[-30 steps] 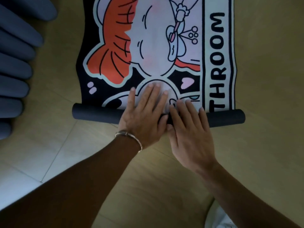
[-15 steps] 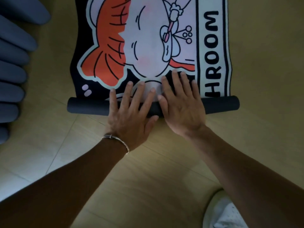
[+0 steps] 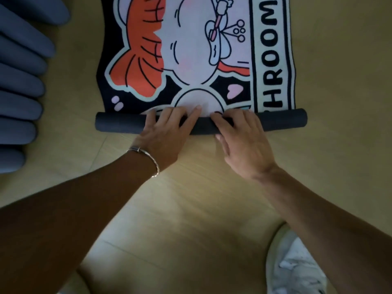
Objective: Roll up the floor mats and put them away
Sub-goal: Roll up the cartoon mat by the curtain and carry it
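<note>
**One mat, partly rolled, under two hands**

One floor mat (image 3: 191,49) lies flat on the pale wood-look floor (image 3: 191,209). Its near end is wound into one dark, matte roll (image 3: 118,124). The fuzzy face carries a cartoon in orange, white and black, with the letters "HROOM".

Two hands are on the roll: the left hand (image 3: 163,136) has its fingers curved over it, and the right hand (image 3: 244,141) curls round it, thumb on the near side.

One metal bracelet (image 3: 148,159) circles the left wrist. One white shoe (image 3: 297,268) shows at the lower right.
</note>
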